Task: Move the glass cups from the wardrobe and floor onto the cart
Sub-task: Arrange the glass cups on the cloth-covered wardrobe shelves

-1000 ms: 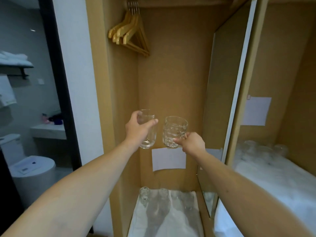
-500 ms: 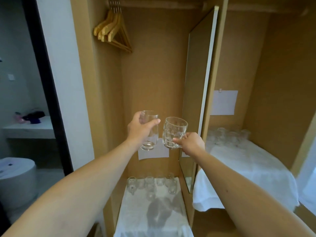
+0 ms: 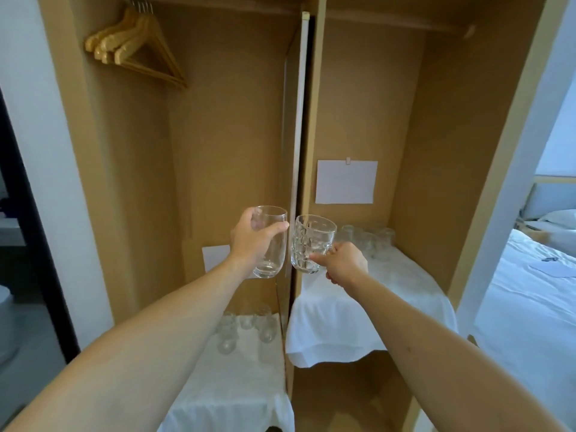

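Glass cups are sitting in both of your hands, held up side by side in front of the wardrobe (image 3: 237,126). Your left hand (image 3: 252,241) is wrapping its fingers and thumb round a smooth tumbler (image 3: 271,244), which is standing upright in the grip. Your right hand (image 3: 344,263) is curling round the handle of a dimpled mug (image 3: 311,244), holding it upright just beside the tumbler; the two glasses are nearly touching, though you cannot tell whether they meet. Both are hanging in the air before the divider (image 3: 299,151) that is splitting the wardrobe into two bays.

More cups (image 3: 246,325) are standing low in the left bay on a white cloth (image 3: 237,388). Another cluster of cups (image 3: 367,238) is standing at the back of the right bay on a higher shelf, which is wearing its own cloth (image 3: 358,322) draping over the front edge.

Wooden hangers (image 3: 134,48) are hanging at the top of the left bay. A paper sheet (image 3: 346,182) is sticking to the back wall of the right bay, and another sheet (image 3: 215,257) is showing behind your left wrist. A bed (image 3: 530,291) is lying off to the right.
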The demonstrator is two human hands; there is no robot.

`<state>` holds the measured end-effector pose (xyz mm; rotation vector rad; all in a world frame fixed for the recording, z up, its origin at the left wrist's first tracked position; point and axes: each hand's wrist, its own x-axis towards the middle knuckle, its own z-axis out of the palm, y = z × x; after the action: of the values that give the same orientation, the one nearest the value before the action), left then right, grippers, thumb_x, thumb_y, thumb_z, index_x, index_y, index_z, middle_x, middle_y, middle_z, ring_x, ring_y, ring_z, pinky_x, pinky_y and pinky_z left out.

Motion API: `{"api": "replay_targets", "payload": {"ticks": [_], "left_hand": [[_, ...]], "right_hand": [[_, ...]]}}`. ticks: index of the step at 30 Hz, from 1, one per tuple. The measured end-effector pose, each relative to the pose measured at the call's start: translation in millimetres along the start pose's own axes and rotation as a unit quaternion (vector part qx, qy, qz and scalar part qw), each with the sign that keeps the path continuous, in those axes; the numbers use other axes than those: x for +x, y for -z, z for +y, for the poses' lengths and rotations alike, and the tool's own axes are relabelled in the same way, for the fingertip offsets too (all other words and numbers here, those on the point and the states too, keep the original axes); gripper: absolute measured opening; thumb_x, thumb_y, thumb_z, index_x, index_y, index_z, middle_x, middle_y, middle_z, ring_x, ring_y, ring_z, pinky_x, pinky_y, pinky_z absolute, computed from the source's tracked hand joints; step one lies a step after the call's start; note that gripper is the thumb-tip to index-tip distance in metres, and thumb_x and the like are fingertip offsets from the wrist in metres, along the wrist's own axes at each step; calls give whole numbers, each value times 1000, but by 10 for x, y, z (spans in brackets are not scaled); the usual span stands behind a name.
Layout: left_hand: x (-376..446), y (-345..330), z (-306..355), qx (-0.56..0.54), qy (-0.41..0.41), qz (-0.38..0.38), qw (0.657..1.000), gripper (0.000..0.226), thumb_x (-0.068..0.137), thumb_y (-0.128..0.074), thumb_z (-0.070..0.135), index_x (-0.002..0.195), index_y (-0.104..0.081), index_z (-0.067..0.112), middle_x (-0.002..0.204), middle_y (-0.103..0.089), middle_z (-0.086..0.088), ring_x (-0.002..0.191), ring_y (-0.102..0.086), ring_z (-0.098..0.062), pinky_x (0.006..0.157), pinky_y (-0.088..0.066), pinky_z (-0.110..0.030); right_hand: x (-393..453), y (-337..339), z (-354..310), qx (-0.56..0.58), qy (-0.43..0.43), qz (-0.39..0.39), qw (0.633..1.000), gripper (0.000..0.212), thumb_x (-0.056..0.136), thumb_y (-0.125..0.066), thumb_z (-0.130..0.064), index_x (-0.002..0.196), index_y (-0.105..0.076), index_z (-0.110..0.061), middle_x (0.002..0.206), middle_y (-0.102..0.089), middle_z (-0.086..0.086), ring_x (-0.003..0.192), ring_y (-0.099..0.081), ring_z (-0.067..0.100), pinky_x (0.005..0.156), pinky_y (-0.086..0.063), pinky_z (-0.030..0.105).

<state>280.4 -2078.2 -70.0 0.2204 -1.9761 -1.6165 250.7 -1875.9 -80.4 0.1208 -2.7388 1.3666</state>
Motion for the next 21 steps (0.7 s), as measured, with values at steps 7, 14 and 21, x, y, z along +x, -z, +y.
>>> {"api": "replay_targets", "payload": {"ticks": [7, 14, 21], "left_hand": [[-288, -762, 196, -6, -6, -15, 1000, 57, 64, -85, 53, 112, -60, 33, 103, -66, 10, 99, -61, -6, 76, -45, -26], [-498, -1308, 249, -9, 17, -34, 999, 63, 67, -86, 51, 119, -60, 29, 114, -69, 1, 109, -64, -16, 96, -54, -44], [-460, -1631, 180, -1, 20, -30, 999, 58, 72, -87, 45, 119, -58, 28, 111, -64, 7, 104, -62, -8, 79, -48, -26]], "right_hand": [[77, 620, 565, -22, -4, 8, 1000, 38, 82, -80, -46, 80, -65, -12, 60, -67, 4, 53, -62, 19, 70, -61, 41], [154, 1057, 953, -31, -6, 4, 999, 33, 84, -78, -46, 83, -66, -15, 60, -69, 4, 51, -62, 18, 67, -60, 39], [340, 1163, 1192, -23, -18, 8, 1000, 39, 85, -77, -45, 68, -55, -17, 55, -66, 2, 47, -60, 17, 59, -57, 35]]}}
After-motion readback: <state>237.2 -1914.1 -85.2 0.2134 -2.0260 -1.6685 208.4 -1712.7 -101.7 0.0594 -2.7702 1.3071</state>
